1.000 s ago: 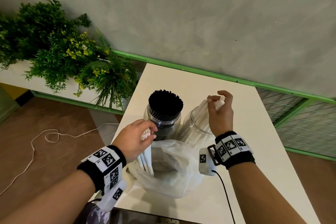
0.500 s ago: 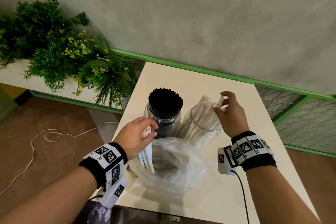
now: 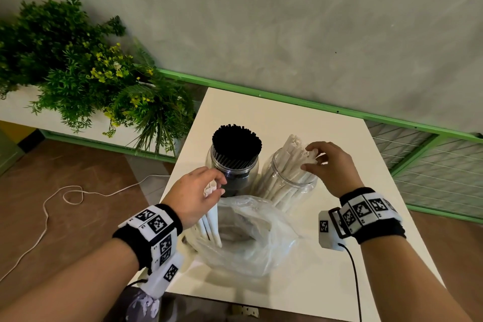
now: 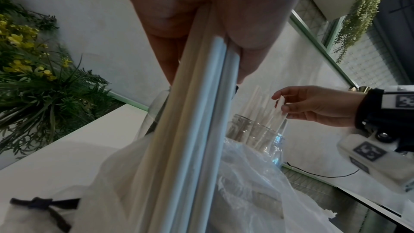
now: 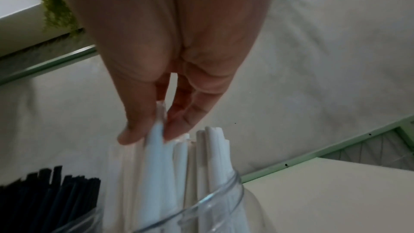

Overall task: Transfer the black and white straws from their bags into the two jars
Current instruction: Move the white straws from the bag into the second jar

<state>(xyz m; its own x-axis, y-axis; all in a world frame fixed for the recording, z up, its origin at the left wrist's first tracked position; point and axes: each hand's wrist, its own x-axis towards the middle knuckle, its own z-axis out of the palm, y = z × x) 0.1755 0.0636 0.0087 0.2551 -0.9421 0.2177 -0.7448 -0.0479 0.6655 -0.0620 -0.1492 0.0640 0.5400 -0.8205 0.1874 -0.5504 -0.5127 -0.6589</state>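
The right hand (image 3: 329,167) pinches 1 white straw (image 5: 156,141) over the right jar (image 3: 288,180); the left hand (image 3: 194,195) clamps a bundle (image 3: 209,225) above the bag (image 3: 248,238) at the desk's (image 3: 339,282) near edge. A loosened clamp could spill straws off that edge.

My left hand (image 3: 194,195) sits low at the near left, forearm reaching in from the bottom corner, fingers and thumb curled round a small bunch of white straws (image 4: 197,130). My right hand (image 3: 330,167) is raised further forward on the right, wrist bent down, thumb and fingertips (image 5: 132,135) pinching the top of one straw (image 5: 156,141). Both wrists wear marker bands.
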